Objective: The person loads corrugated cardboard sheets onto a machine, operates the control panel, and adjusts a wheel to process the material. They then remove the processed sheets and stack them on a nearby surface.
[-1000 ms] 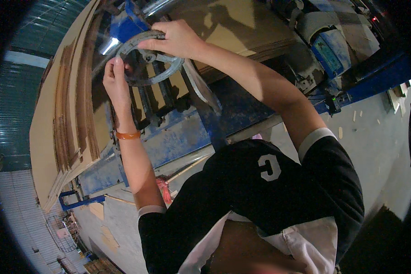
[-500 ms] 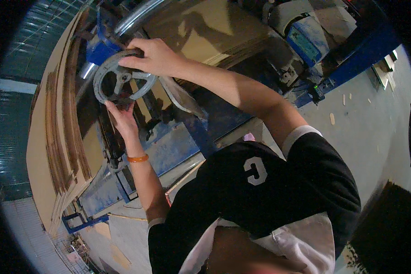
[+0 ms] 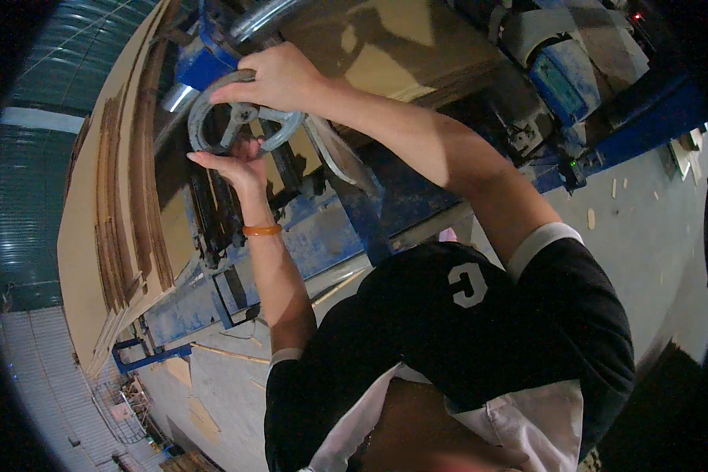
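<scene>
A grey metal handwheel (image 3: 204, 118) with spokes sits on a blue machine (image 3: 322, 236). My right hand (image 3: 279, 75) is closed over the wheel's upper rim, with the arm stretched out from my black sleeve. My left hand (image 3: 232, 167), with an orange band on its wrist, holds the lower rim from beneath, fingers reaching to the left. A grey flat lever (image 3: 334, 157) hangs just right of the wheel.
Stacked thin wood sheets (image 3: 126, 212) lean along the left of the machine. A broad brown sheet (image 3: 393, 55) lies on the machine bed beyond the wheel. A blue motor box (image 3: 562, 79) stands at the upper right, with concrete floor (image 3: 645, 236) and wood scraps below it.
My left hand has slid from the wheel's left side down to its lower rim, while my right hand stays over the top. The view has shifted toward the wheel.
</scene>
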